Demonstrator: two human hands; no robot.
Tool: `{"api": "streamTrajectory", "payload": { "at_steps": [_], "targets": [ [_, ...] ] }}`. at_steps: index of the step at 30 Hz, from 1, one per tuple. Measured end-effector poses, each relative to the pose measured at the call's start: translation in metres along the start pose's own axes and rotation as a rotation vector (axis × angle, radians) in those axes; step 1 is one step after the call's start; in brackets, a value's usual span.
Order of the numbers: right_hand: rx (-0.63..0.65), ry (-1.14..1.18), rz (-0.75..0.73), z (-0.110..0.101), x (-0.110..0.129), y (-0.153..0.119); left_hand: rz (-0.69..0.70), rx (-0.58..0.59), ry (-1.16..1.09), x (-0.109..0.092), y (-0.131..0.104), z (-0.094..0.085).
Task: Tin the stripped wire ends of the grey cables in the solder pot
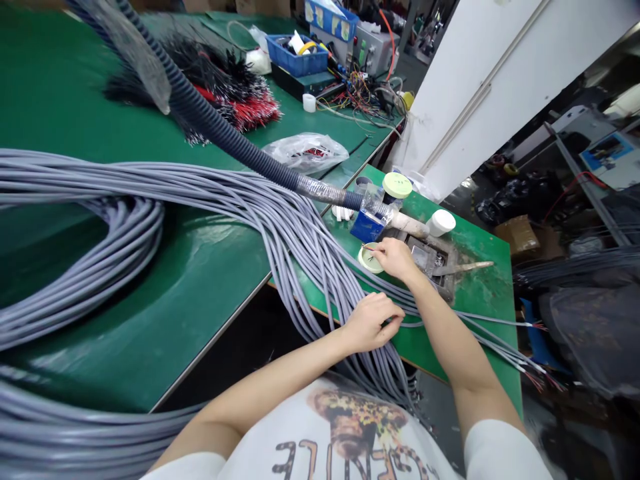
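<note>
My right hand (395,259) is closed in a pinch, with thin wire ends (369,248) sticking out to the left of its fingertips. They hover over a small round pale tub (371,259) on the green bench. Nearer to me, my left hand (373,322) lies over the thick bundle of grey cables (320,267), its fingers curled; what they hold is hidden. Just beyond my right hand sits a grimy metal solder pot (445,283), with a flat blade (460,268) lying across it. Several cable ends (537,380) with coloured wires hang past the bench's right edge.
A ribbed dark hose (235,143) crosses above the cables toward a blue box (367,227). White jar (441,222) and lidded jar (397,185) stand behind the pot. Black and red wires (225,93), a plastic bag (307,152) and blue bin (297,60) lie farther back.
</note>
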State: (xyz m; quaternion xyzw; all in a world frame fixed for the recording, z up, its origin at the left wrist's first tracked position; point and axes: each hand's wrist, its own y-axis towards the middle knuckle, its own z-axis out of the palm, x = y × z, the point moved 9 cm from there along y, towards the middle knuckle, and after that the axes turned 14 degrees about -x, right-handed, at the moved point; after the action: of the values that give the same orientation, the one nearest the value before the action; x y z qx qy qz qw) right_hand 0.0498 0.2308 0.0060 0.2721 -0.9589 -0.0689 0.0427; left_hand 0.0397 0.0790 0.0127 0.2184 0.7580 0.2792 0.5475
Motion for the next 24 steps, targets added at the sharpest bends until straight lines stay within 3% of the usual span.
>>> {"api": "streamTrajectory", "payload": {
  "at_steps": [4,8,14,19,24],
  "targets": [
    [-0.011,-0.033,0.014,0.002,-0.003,0.001,-0.001,0.004,-0.002,0.001,-0.001,0.001],
    [-0.035,-0.035,0.012,-0.013,-0.011,-0.004,-0.005,0.001,-0.015,0.0,-0.001,-0.001],
    [-0.143,-0.08,0.096,-0.049,-0.06,-0.024,-0.015,0.009,-0.043,-0.001,0.001,-0.002],
    [-0.079,-0.238,0.249,-0.036,-0.111,-0.041,-0.021,0.019,-0.046,-0.001,0.001,-0.001],
    [-0.055,-0.275,0.322,-0.02,-0.134,-0.044,-0.018,0.017,-0.038,-0.001,0.002,-0.001]
  ]
}}
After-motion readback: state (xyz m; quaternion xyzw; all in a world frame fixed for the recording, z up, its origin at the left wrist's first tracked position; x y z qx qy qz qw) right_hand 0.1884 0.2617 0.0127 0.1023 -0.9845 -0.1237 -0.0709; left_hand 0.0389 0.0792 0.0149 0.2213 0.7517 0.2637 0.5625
